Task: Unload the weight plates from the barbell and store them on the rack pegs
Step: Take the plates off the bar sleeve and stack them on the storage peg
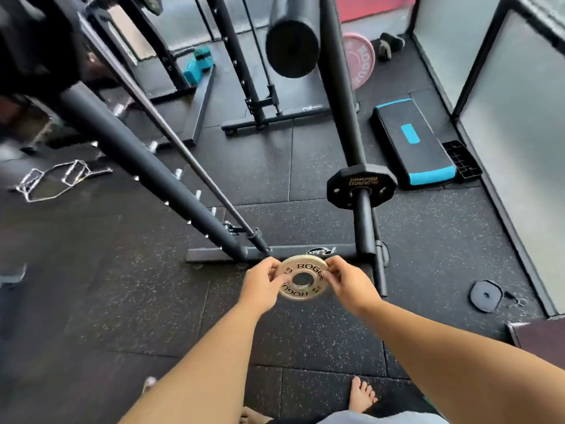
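- Pinched at both edges, left hand [262, 283] and right hand [348, 284]: small pale round metal plate [305, 293], near black rack base [214, 255].
- Not pegged yet; black octagonal plate [339, 185] on post [364, 223] (peg or sleeve, unclear).

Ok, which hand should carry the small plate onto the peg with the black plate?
Right, probably. Both hands pinch the small plate, but the right hand is nearer the peg, whose free end shows up and right of it; the left hand is farther.
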